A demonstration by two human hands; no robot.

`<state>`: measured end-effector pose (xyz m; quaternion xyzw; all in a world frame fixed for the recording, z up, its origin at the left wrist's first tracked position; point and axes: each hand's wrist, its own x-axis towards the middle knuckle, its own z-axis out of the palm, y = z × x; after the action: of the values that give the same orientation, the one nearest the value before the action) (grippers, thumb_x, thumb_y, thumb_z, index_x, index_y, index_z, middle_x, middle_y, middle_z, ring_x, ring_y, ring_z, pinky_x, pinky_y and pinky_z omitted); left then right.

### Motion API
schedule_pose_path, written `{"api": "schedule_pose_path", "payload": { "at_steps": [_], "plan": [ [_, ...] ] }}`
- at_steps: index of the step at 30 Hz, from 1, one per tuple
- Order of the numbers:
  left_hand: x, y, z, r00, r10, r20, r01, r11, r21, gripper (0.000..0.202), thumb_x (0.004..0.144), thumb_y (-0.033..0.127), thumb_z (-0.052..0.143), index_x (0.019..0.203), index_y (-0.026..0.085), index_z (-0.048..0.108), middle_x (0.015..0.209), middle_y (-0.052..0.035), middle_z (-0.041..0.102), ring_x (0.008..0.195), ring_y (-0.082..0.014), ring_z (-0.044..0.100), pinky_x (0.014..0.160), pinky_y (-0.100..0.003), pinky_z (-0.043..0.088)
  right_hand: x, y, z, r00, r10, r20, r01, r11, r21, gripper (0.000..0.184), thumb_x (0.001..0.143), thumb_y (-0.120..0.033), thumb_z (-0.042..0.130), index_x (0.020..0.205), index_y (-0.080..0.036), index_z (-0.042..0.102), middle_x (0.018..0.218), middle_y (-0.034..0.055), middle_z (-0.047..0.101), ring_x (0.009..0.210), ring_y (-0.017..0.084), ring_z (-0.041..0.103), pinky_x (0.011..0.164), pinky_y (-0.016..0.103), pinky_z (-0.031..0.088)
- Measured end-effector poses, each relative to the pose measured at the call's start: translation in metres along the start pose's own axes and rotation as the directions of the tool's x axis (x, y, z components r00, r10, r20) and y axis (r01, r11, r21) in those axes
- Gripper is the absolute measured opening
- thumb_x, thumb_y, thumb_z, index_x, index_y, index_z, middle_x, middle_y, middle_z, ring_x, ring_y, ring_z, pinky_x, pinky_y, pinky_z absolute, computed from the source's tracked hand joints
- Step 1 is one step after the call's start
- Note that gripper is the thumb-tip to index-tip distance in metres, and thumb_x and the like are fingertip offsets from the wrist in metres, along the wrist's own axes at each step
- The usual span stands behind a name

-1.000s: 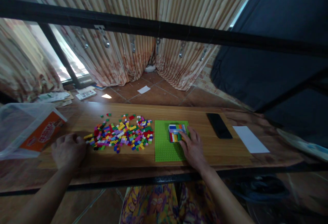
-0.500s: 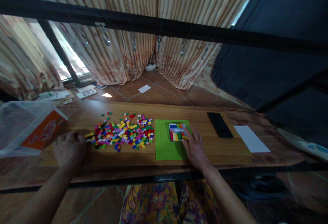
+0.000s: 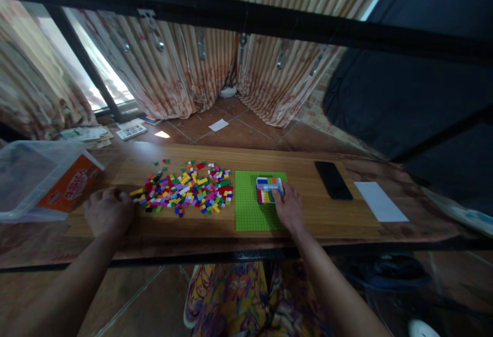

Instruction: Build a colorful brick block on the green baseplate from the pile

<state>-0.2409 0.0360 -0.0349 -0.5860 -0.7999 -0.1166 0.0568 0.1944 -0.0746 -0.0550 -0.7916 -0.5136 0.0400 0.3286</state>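
Note:
A small rectangular build of coloured toy bricks (image 3: 263, 197) sits on a green studded baseplate (image 3: 246, 216), with a pale brick strip across its top. My right hand (image 3: 289, 208) is at the build's right side, thumb over the top and fingers curled around the far right edge, covering that corner. Low on the wooden board, my left hand (image 3: 110, 211) lies with its fingers curled in, just left of the pile of loose toy bricks (image 3: 188, 188). Whether anything is inside the left fingers is hidden.
A clear plastic box (image 3: 34, 172) with an orange label stands at the left. Right of the baseplate lie a black phone (image 3: 333, 180) and a white sheet of paper (image 3: 379, 202). A dark metal bar (image 3: 246, 16) crosses above the board (image 3: 215, 224).
The view has tilted down a little, so everything sits higher in it. My right thumb has moved onto the build and the fingers have closed in around its right side. The left hand stays put.

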Motion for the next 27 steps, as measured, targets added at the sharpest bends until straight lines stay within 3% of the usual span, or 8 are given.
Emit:
{"api": "schedule_pose_path", "payload": {
  "at_steps": [20,27],
  "plan": [
    [-0.003,0.003,-0.002,1.0,-0.003,-0.014,0.002,1.0,-0.025,0.042,0.088,0.031,0.036,0.11,0.007,0.063,0.115,-0.0194,0.059,0.113,-0.0306,0.049,0.098,-0.043,0.037,-0.006,-0.006,0.008,0.999,0.044,-0.018,-0.044,0.999,-0.01,0.053,0.093,-0.045,0.036,0.133,-0.013,0.047,0.123,0.0195,0.057,0.115,0.031,0.05,0.097,0.049,0.038],
    [-0.004,0.002,-0.004,0.999,0.013,-0.04,-0.015,0.999,-0.046,0.043,0.09,0.031,0.035,0.109,0.005,0.063,0.115,-0.0224,0.058,0.113,-0.0323,0.05,0.097,-0.043,0.038,-0.011,-0.005,0.004,0.994,0.069,-0.085,-0.059,0.991,0.118,0.06,0.093,-0.05,0.03,0.13,-0.006,0.049,0.126,0.0238,0.056,0.12,0.031,0.049,0.101,0.052,0.036]
  ]
}}
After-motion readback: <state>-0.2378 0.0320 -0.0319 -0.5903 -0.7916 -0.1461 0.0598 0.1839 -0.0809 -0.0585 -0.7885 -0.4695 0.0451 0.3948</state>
